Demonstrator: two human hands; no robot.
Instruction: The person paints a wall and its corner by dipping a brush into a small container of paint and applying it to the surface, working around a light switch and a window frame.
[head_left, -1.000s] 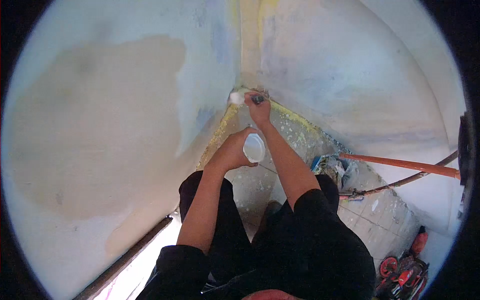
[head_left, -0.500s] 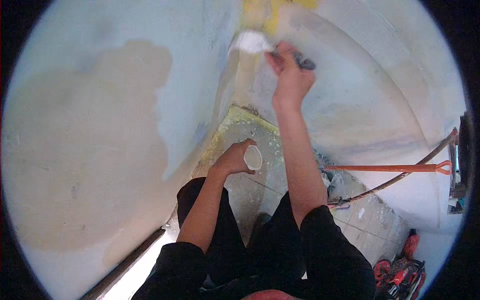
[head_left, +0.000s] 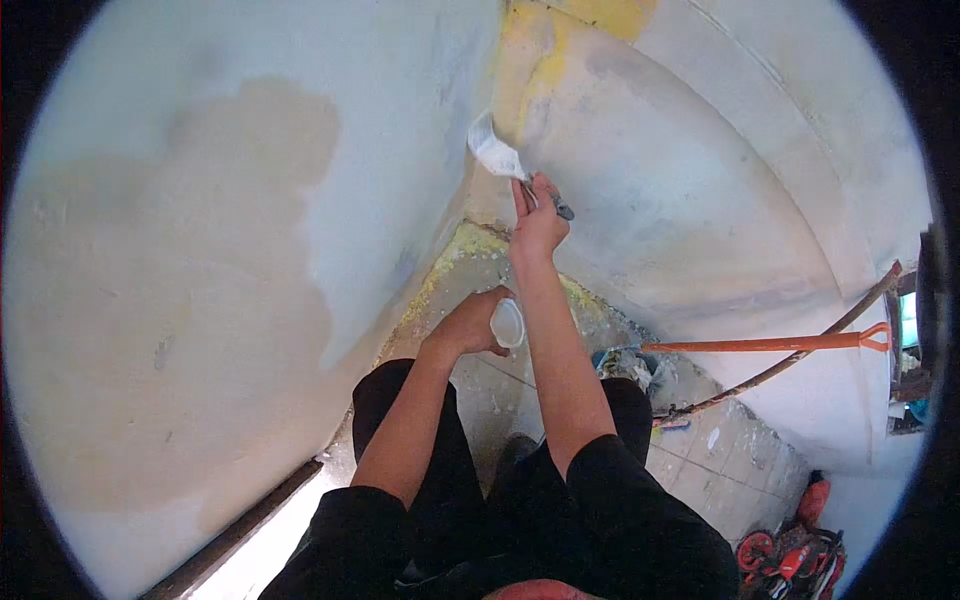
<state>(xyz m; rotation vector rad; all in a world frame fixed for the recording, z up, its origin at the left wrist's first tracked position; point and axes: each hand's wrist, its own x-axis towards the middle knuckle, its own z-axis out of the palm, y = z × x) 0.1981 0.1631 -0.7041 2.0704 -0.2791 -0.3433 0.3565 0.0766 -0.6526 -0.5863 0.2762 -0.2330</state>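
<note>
In my right hand is a wide paintbrush with white bristles and a dark handle end poking out past my fingers. Its head is at the corner where the left wall meets the right wall, and the bristles look bent against the surface. Lower down, my left hand is wrapped around a small white plastic cup, its mouth facing up. What lies inside the cup is hard to make out.
An orange-handled tool and a brown stick lean at the right. Near my knee a container holds crumpled material. Red and black equipment stands lower right. Paint spots mark the tiled floor.
My right hand has brought the paintbrush down along the corner, closer to me. The left hand and cup have hardly moved. The view has shifted slightly.
</note>
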